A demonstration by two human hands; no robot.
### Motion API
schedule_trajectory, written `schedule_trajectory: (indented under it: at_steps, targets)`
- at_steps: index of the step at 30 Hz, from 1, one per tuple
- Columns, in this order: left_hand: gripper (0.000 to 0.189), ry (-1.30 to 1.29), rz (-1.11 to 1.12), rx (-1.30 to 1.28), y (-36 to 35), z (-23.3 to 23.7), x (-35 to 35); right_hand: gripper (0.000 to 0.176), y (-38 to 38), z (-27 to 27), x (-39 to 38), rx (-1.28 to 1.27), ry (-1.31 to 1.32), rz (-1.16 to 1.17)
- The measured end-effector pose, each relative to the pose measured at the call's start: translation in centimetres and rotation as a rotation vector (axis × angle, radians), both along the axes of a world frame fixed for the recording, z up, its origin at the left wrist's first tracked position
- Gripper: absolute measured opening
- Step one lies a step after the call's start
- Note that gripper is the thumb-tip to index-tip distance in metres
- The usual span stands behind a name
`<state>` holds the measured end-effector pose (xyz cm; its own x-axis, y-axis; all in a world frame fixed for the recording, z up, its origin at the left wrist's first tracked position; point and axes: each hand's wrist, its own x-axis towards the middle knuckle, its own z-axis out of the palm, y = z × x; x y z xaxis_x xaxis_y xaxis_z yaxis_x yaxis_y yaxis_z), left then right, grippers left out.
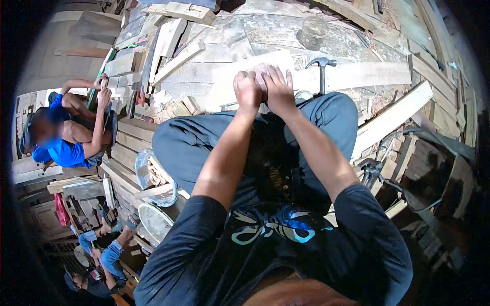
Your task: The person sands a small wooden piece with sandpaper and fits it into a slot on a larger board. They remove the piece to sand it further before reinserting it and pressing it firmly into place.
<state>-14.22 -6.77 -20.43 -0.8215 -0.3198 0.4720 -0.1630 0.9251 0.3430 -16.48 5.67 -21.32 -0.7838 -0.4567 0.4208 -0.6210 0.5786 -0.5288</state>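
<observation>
Both hands in front of the crossed legs, side by side on a pinkish block [261, 70]; block sits between them, over a pale board [223, 87]

Left hand [247, 92]: closed, fingers curled, gripping the block's left side

Right hand [278, 93]: fingers stretched out across the block's right side; thumb not clear, so can't tell if it grips or just lies on top

Hammer [322, 76] just right of the right hand, head pointing away, handle toward the knee

Plank [372, 75] runs off to the right from behind the right hand, hammer lying across it; clear tub [314, 31] farther ahead, beyond the hammer

Second plank [393, 120] lies at a slant, well right of the right hand

Offcuts [189, 104] left of the left hand, apart from it

Scrap tub [142, 164] back and left of the left hand, beside the left knee, wood bits inside; bucket [155, 223] behind that, nearer the left elbow

Person in blue [76, 154] well left of the left hand, seated, own hands raised close together; what they hold is too small to tell

Another person [97, 285] farther back on the left, bent knees showing
</observation>
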Motion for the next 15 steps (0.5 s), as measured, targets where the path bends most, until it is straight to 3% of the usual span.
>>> schedule_trajectory:
  at_steps: [5, 8, 15]
  targets:
    - [0.016, -0.11, 0.075, 0.072, 0.9, 1.0, 3.0, 0.044, 0.2, 0.6, 0.1, 0.046, -0.066, 0.008]
    - [0.027, -0.143, 0.02, 0.153, 0.5, 0.5, 2.1, 0.044, -0.2, 0.1, 0.0, 0.071, -0.041, -0.012]
    - [0.018, -0.129, 0.027, 0.119, 0.7, 0.4, 1.0, 0.04, 0.2, 0.3, -0.1, 0.081, -0.036, -0.004]
